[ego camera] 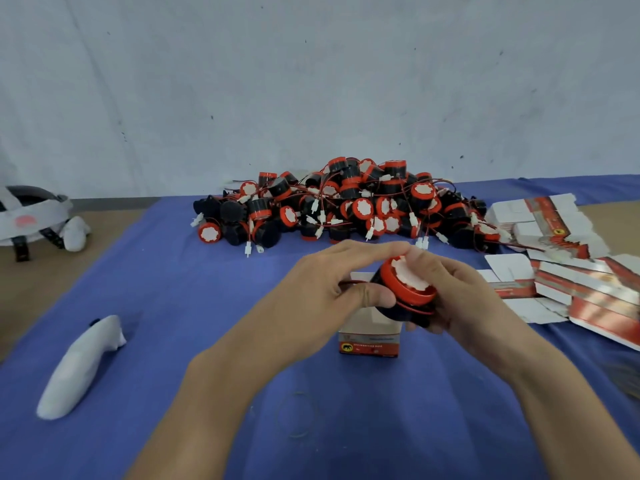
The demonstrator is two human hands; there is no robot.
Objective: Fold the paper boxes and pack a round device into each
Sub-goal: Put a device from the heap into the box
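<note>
A round device, black with a red rim and a white face, is held tilted just above an upright folded paper box on the blue cloth. My left hand grips its left side and pinches its red wire. My right hand holds its right side, fingers curled under it. The box's open top is hidden behind the device and my hands. A big pile of round devices with wires and white plugs lies behind.
Flat unfolded red-and-white boxes are stacked at the right. A white controller lies at the left on the blue cloth. A white headset rests at the far left, on bare table. A thin wire ring lies near me.
</note>
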